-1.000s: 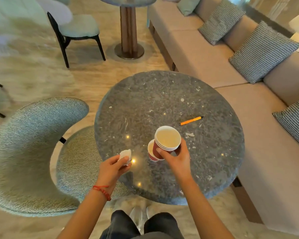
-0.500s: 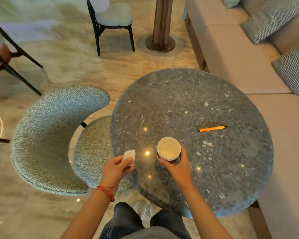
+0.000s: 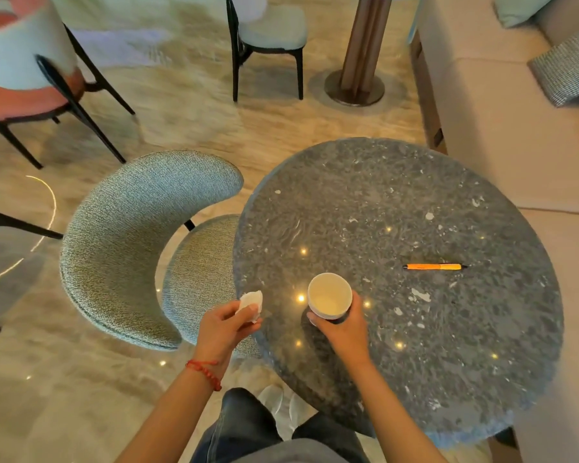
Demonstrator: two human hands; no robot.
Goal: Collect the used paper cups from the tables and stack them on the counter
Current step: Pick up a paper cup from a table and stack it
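Right hand (image 3: 343, 329) wrapped from the near side around white-rimmed paper cups (image 3: 329, 295) nested upright over the round grey speckled stone table (image 3: 398, 379); left hand (image 3: 223, 325) pinching a crumpled white napkin (image 3: 250, 304) just at the table's near-left edge. Bare tabletop beyond and right of the right hand, apart from an orange pen (image 3: 432, 266); curved grey-green fabric chair (image 3: 131, 245) close left of the left hand. Compared with a second ago, second cup no longer beside the stack.

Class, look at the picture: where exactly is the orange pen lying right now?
The pen lies flat on the round table, towards its right side, beyond and to the right of the cups in the right hand.
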